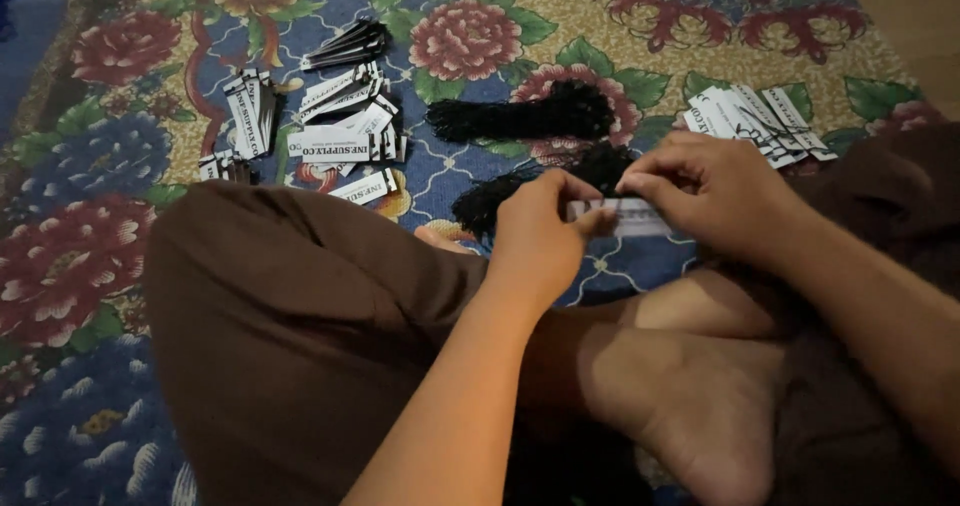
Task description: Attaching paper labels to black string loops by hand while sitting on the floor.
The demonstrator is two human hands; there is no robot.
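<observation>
We sit cross-legged on a flowered rug (120, 266), our left hand (540, 231) and right hand (715, 196) both pinching a white paper tag (630, 218) between fingers above our lap, black cords (520, 116) just beyond, tag piles (340, 131) further out.

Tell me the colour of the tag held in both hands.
White tag with dark print, seen in the head view.
</observation>
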